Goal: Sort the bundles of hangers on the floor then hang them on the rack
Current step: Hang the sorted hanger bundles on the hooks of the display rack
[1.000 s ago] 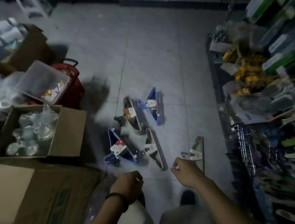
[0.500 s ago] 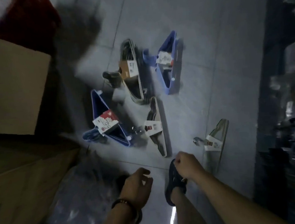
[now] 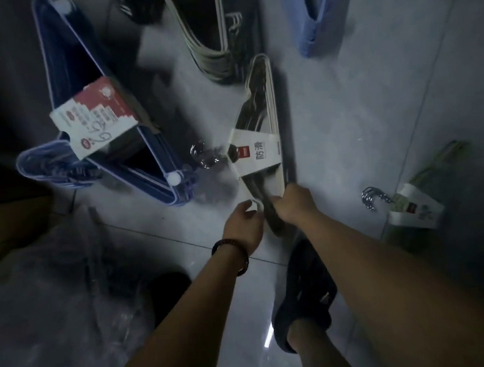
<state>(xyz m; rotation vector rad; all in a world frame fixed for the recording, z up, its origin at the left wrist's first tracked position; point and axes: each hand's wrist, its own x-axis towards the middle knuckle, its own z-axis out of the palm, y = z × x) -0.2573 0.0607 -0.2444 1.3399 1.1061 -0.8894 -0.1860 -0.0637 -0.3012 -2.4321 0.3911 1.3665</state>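
Several hanger bundles lie on the grey tiled floor. A beige bundle (image 3: 261, 115) with a white paper band lies in the middle, its chrome hooks pointing left. My left hand (image 3: 242, 226) and my right hand (image 3: 293, 202) both grip its near end. A dark blue bundle (image 3: 108, 112) with a red and white label lies to the left. Another beige bundle (image 3: 209, 38) and a light blue bundle (image 3: 317, 18) lie at the top. A pale green bundle (image 3: 415, 198) with a white band lies at the right.
A clear plastic wrap (image 3: 51, 308) and a cardboard box (image 3: 12, 224) sit at the lower left. My feet in dark sandals (image 3: 304, 291) stand on the tiles just below the hands. A dark shelf base runs along the right edge.
The camera has dropped much closer to the floor. Both hands have moved forward from empty air onto the near end of the middle beige bundle.
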